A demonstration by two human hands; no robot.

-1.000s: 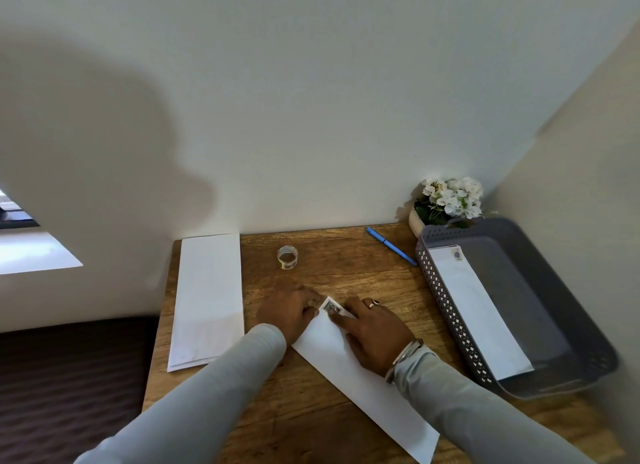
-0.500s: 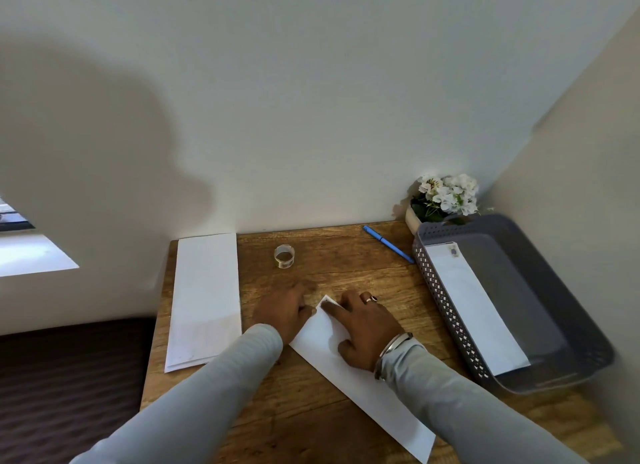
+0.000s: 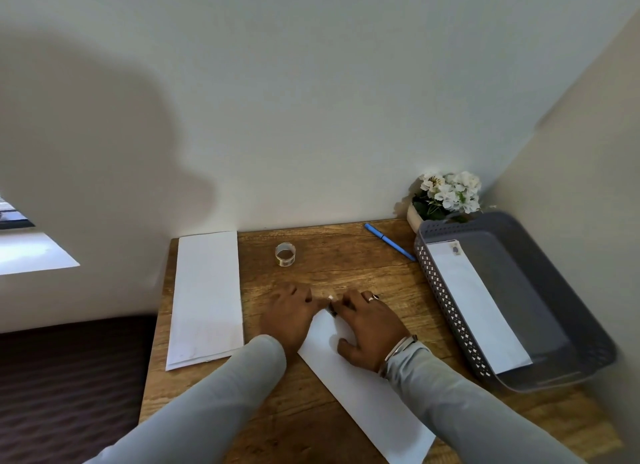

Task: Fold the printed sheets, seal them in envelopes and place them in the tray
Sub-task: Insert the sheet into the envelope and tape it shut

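paper stack [image 3: 205, 297] far left on surface [image 3: 346, 269], count unclear | 1 tape roll [image 3: 285, 254] | left hand [image 3: 289, 313], right hand [image 3: 372, 325] flat, pressing envelope [image 3: 363, 387] far corner, corner mostly hidden | 1 envelope in tray [image 3: 540, 290]

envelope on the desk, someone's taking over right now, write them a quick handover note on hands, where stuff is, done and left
Left hand: flat on the desk at the envelope's far corner.
Right hand: pressing on the envelope, fingertips at that same corner, on a small dark sticker or stamp.
Tape roll and stack of folded sheets lie on the desk, untouched.
Done: one stamped envelope already in the grey tray.
Left: finish this corner, move this envelope to the tray, then the stack.
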